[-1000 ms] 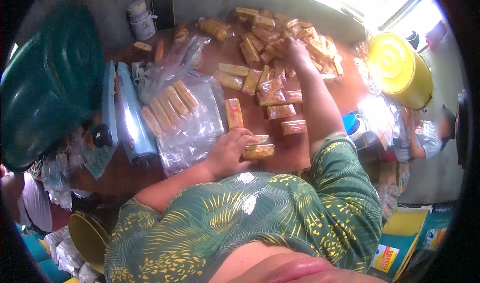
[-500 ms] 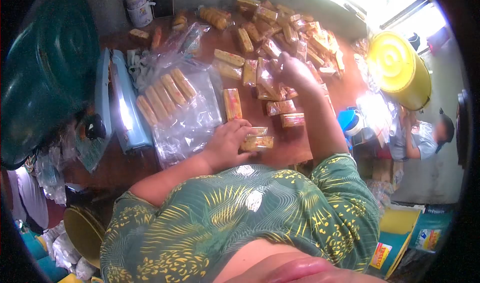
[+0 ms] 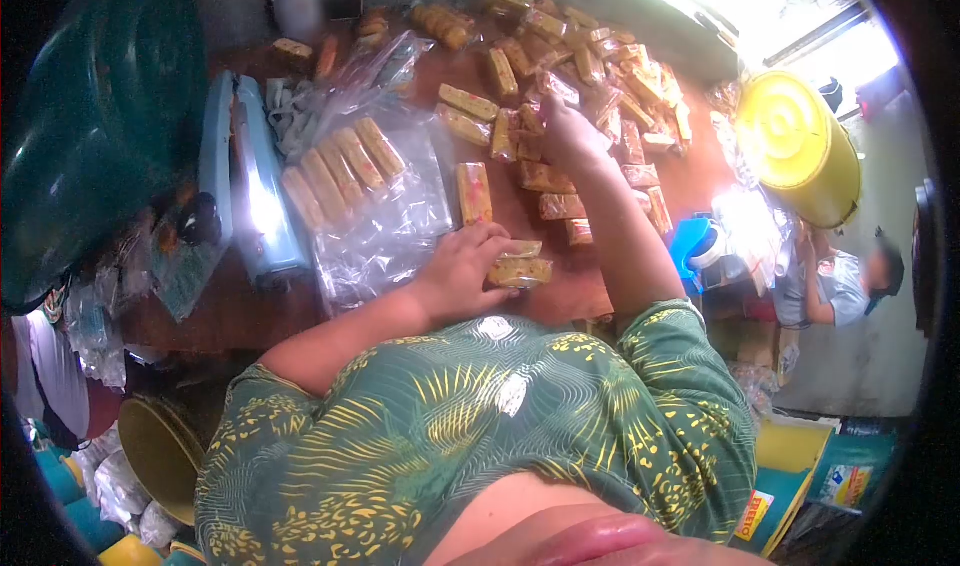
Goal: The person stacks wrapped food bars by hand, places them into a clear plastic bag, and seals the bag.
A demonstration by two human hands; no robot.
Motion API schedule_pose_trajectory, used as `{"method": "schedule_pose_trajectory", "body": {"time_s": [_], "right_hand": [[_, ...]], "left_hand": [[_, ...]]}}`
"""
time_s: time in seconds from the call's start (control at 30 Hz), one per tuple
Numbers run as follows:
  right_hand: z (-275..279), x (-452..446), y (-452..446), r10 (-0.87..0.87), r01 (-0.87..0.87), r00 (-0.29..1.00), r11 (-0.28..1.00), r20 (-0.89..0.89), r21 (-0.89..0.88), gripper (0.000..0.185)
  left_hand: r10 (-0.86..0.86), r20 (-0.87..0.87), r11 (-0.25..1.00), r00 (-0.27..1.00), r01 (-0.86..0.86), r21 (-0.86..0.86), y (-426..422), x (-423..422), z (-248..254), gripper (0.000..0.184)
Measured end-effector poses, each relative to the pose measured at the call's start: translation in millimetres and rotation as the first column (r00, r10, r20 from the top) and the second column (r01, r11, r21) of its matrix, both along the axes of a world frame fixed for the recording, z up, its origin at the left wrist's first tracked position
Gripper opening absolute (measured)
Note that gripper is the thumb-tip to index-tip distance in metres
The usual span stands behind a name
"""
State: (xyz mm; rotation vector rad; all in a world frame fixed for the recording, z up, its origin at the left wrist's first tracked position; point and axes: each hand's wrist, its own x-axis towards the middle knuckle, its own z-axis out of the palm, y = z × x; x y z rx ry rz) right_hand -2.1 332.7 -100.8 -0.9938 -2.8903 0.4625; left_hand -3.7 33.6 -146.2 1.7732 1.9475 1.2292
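My left hand [image 3: 462,274] is curled around the left ends of two clear-wrapped pastry bars [image 3: 520,272] lying side by side near the table's front edge. Another bar [image 3: 474,192] lies just beyond its fingertips. My right hand [image 3: 576,138] reaches into a loose group of wrapped bars, its fingers closed at the near end of one bar [image 3: 558,88]; the hand partly hides the fingertips. Several pale bars [image 3: 342,171] rest in a row on clear plastic bags [image 3: 385,251] to the left.
A heap of wrapped bars [image 3: 640,71] covers the table's far right. On the left stands a light-blue sealing machine [image 3: 262,191] beside a large dark green container [image 3: 95,116]. At right are a yellow tub [image 3: 800,146], a blue item [image 3: 690,244] and another person [image 3: 838,281].
My right hand has shifted slightly among the bars, uncovering some beneath it. My left hand stays around its two bars. The whole view has moved slightly.
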Motion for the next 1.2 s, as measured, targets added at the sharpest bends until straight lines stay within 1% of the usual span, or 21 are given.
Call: {"method": "schedule_pose_trajectory", "body": {"time_s": [0.03,0.1,0.23,0.33,0.43,0.47,0.5,0.53,0.57,0.63,0.67,0.8,0.83,0.87,0.9,0.97,1.0,1.03,1.1,1.17,1.2], "right_hand": [[-4,1,6,0.018,-0.018,1.0,1.0,-0.008,-0.02,0.03],[-3,-5,8,0.114,-0.116,0.993,0.986,0.019,0.118,0.026],[25,14,3,0.241,-0.241,0.97,0.969,0.013,0.046,0.028],[38,17,16,-0.036,0.022,0.997,0.976,-0.062,-0.218,0.032],[37,21,8,-0.102,-0.028,0.909,0.952,-0.404,-0.304,0.03],[37,23,2,0.002,-0.028,0.939,0.997,-0.344,-0.07,0.033],[38,25,-6,0.071,-0.024,0.961,0.984,-0.268,0.176,0.035],[29,18,-9,0.101,-0.051,0.944,0.986,-0.315,0.161,0.038],[16,10,-17,-0.1,-0.092,0.868,0.93,-0.487,-0.355,0.04],[13,-3,-51,-0.107,-0.041,0.936,0.913,-0.336,-0.406,0.044],[18,-3,-69,0.017,-0.017,1.0,0.998,-0.012,0.059,0.047],[19,-5,-71,0.104,-0.103,0.994,0.994,-0.021,0.026,0.055],[11,-2,-61,0.153,-0.151,0.976,0.988,-0.154,0.025,0.054],[13,-2,-42,0.195,-0.195,0.972,0.981,-0.13,0.009,0.051],[27,-1,-41,-0.007,-0.081,0.952,0.958,-0.305,-0.276,0.047],[44,6,-27,-0.061,-0.007,0.946,0.978,-0.319,-0.208,0.039],[46,15,-11,0.083,-0.055,0.982,0.985,-0.171,0.162,0.035],[44,22,-3,0.156,-0.126,0.98,0.967,-0.124,0.222,0.032],[22,32,7,0.06,-0.082,0.976,0.992,-0.208,-0.099,0.028],[17,32,11,0.009,-0.054,0.978,0.977,-0.211,-0.205,0.023],[18,28,11,0.016,-0.045,0.983,0.987,-0.184,-0.153,0.021]], "left_hand": [[-0.005,0.012,1.0,1.0,0.005,0.0,0,0,0,0.056],[-0.015,0.037,1.0,0.999,0.015,0.0,-1,-1,2,0.055],[-0.032,0.052,0.999,0.998,0.031,0.016,0,-2,-2,0.055],[-0.016,0.046,1.0,0.999,0.015,0.022,-2,0,-4,0.054],[-0.01,0.038,1.0,0.999,0.009,0.022,-1,1,-6,0.054],[-0.013,0.042,1.0,0.999,0.012,0.018,-1,1,-4,0.055],[-0.017,0.044,1.0,0.999,0.017,0.015,-1,0,-4,0.056],[-0.015,0.042,1.0,0.999,0.015,0.001,-1,0,-5,0.057],[-0.014,0.04,1.0,0.999,0.015,-0.013,0,0,-6,0.057],[-0.014,0.027,1.0,1.0,0.015,-0.025,-2,0,-9,0.059],[-0.012,0.022,0.999,1.0,0.012,-0.036,-2,0,-8,0.06],[0.002,0.013,0.999,1.0,-0.001,-0.046,-7,0,2,0.059],[0.003,0.009,1.0,1.0,-0.002,-0.027,-7,2,-2,0.059],[0.005,0.006,1.0,1.0,-0.004,-0.008,-6,2,-6,0.059],[0.01,0.006,1.0,1.0,-0.01,0.015,-4,1,-9,0.059],[-0.009,0.023,1.0,1.0,0.008,0.026,-4,-1,-9,0.059],[-0.02,0.031,0.999,0.999,0.019,0.032,-4,0,-10,0.059],[-0.009,0.02,0.999,1.0,0.008,0.041,-5,0,-11,0.059],[0.01,-0.007,0.998,1.0,-0.009,0.057,-5,2,-9,0.061],[0.029,-0.001,0.996,1.0,-0.028,0.079,-3,4,-13,0.063],[0.041,-0.001,0.995,0.999,-0.041,0.091,-2,4,-13,0.064]]}}
